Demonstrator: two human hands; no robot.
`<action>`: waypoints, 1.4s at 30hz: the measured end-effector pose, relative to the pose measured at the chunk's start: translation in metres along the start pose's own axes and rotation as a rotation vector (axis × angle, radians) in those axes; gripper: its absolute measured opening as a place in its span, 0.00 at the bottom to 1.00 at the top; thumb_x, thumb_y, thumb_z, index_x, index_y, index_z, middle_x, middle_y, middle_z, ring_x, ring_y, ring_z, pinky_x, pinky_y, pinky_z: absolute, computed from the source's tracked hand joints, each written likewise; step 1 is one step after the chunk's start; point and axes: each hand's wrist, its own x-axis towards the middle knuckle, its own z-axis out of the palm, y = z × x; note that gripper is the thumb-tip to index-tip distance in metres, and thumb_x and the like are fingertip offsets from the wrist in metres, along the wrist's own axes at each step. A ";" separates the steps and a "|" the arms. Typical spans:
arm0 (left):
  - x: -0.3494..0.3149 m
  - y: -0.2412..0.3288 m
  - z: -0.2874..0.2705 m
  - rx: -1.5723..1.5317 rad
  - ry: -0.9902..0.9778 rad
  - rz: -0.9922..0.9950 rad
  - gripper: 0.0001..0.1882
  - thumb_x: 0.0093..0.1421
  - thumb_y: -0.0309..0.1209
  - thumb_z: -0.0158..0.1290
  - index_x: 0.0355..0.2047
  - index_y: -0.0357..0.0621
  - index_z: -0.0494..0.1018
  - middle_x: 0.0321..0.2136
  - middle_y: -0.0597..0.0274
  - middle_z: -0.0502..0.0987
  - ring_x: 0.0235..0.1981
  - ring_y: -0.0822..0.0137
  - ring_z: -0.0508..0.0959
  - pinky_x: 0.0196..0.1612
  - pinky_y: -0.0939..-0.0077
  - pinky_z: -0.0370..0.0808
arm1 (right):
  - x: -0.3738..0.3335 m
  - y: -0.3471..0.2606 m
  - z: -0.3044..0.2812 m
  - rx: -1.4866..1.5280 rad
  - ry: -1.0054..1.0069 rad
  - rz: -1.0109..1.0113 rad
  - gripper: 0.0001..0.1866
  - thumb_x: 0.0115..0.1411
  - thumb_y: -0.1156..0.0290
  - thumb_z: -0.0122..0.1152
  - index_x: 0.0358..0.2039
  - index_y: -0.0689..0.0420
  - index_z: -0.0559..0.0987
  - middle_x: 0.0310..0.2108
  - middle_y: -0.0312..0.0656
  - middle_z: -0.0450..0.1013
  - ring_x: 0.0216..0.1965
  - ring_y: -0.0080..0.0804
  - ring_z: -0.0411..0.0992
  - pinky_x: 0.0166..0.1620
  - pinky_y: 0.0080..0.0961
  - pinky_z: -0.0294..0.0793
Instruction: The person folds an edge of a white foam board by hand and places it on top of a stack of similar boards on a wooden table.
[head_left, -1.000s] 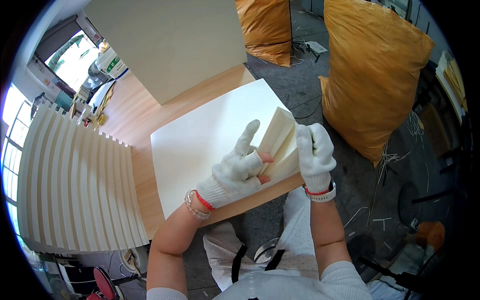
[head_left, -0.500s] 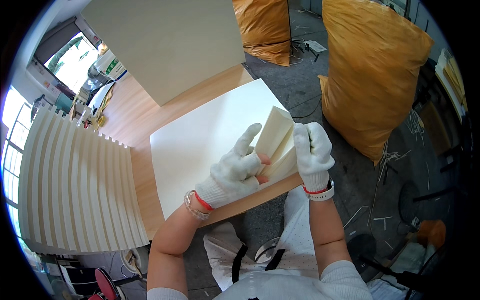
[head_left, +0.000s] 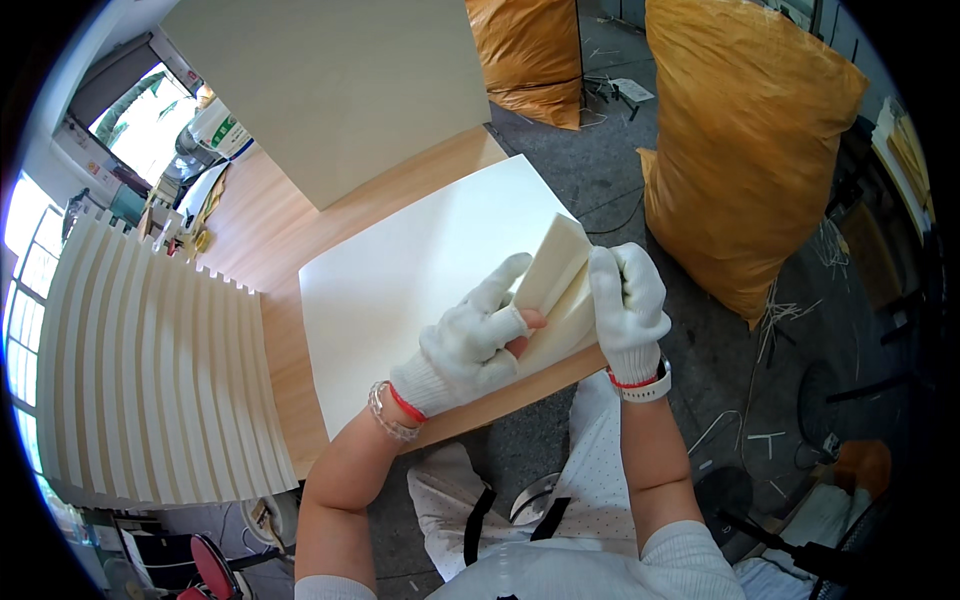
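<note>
Now the left hand [head_left: 465,343], fingers partly spread, has its lower bare fingertip drawn up toward its neighbour, suggesting adjusted placement; pinching cannot be confirmed. At that hand's 2 o'clock, the folded cream sheet [head_left: 550,262] meets the right hand [head_left: 630,300], curled closed, apparently gripping the 3 o'clock edge.

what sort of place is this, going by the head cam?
Likely a small workshop: two big orange sacks stand on a dark floor littered with thin pale strips, and a wood-topped table carries a white sheet and ridged cream material.
</note>
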 end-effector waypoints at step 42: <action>0.001 0.009 -0.003 -0.066 -0.043 -0.104 0.20 0.48 0.20 0.69 0.42 0.43 0.79 0.70 0.34 0.57 0.64 0.40 0.71 0.59 0.62 0.73 | 0.000 0.004 0.001 0.041 0.028 -0.006 0.09 0.66 0.73 0.62 0.29 0.61 0.75 0.24 0.41 0.71 0.25 0.33 0.70 0.30 0.32 0.68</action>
